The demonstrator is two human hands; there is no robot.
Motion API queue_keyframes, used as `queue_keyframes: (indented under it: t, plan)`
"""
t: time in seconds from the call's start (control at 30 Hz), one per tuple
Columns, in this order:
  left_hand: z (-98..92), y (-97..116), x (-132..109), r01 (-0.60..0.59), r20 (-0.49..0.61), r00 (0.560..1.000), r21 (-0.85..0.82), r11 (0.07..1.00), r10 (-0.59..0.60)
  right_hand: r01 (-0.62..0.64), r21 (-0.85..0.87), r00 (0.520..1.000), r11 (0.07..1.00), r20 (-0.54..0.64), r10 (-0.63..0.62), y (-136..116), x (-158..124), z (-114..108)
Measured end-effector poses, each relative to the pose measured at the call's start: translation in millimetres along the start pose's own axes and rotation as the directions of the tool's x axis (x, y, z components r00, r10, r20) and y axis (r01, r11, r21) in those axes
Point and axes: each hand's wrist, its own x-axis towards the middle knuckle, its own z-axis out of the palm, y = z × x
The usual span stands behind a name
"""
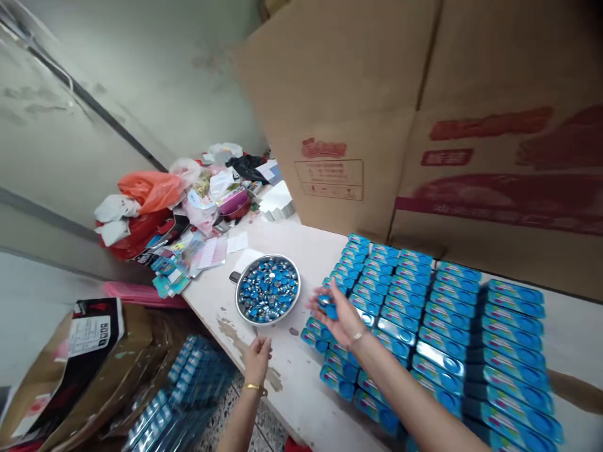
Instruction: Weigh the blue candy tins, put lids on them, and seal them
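Observation:
A round metal pan on the white table is full of small blue-and-silver round pieces. Just below its near rim is my left hand, with fingers curled together; whatever they may hold is too small to make out. My right hand is turned partly palm up, cupping a few small blue round pieces. It hovers over the left side of the rows of blue printed packs, which stand in several close columns across the table.
A large cardboard box stands behind the packs. Bags and clutter are heaped on the table's far left. Below the table's left edge are an opened carton and stacked blue packs on the floor side.

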Motion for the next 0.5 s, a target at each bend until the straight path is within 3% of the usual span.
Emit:
queue_keyframes:
  t: [0.07,0.17,0.27,0.37,0.5]
  plan:
    - [-20.0,-21,15,0.129,-0.064,0.989,-0.088,0.988,-0.134,0.091,-0.166,0.996,0.982,-0.009,-0.094,17,27,47]
    - [-27.6,-36,45,0.321,-0.072,0.930,-0.318,0.892,-0.361,0.204,-0.375,0.970,0.904,-0.045,-0.238,51,54,73]
    - [-21.3,-38,81,0.479,0.106,0.860,-0.504,0.719,-0.499,0.124,-0.440,0.978,0.889,-0.099,-0.185,86,60,64]
    - [-12.2,-39,110,0.599,0.283,0.793,-0.527,0.603,-0.540,-0.035,-0.420,0.970,0.907,-0.234,-0.071,115,55,45]
    - [-14.0,-40,128,0.608,0.311,0.783,-0.569,0.554,-0.539,-0.151,-0.333,0.946,0.931,-0.323,0.038,144,51,29]
